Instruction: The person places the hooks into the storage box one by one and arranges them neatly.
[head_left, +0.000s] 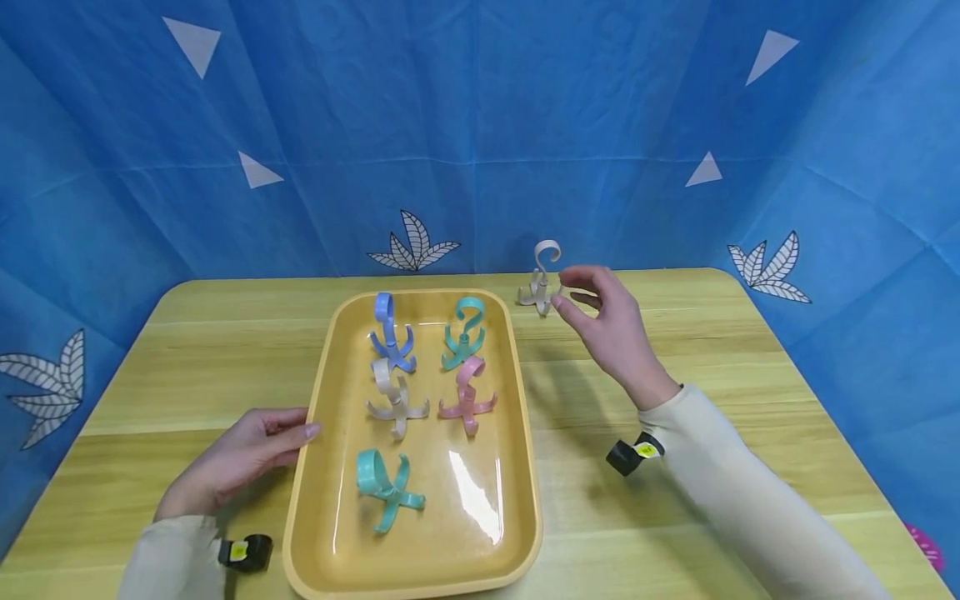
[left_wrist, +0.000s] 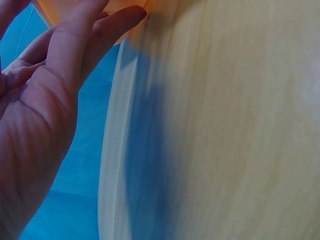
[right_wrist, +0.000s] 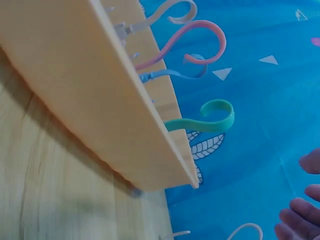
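Note:
Several plastic claw hooks with curled tops stand in a yellow tray (head_left: pixel 341 517): a blue hook (head_left: pixel 388 333), a green hook (head_left: pixel 464 337), a white hook (head_left: pixel 397 408), a pink hook (head_left: pixel 468 400) and a teal hook (head_left: pixel 390 492) nearer the front. My left hand (head_left: pixel 240 458) holds the tray's left rim, thumb over the edge and other fingers low against the outer wall. Behind the tray, to its right, a second white hook (head_left: pixel 537 287) stands on the table. Beside it is my right hand (head_left: pixel 615 325), thumb and fingers curved apart, fingertips near its prongs.
The wooden table (head_left: pixel 225 350) ends at a blue cloth backdrop (head_left: pixel 480 125) with white triangles and leaf prints. Black wrist cameras hang below both sleeves, one (head_left: pixel 633 454) on the right and another (head_left: pixel 247 552) on the left.

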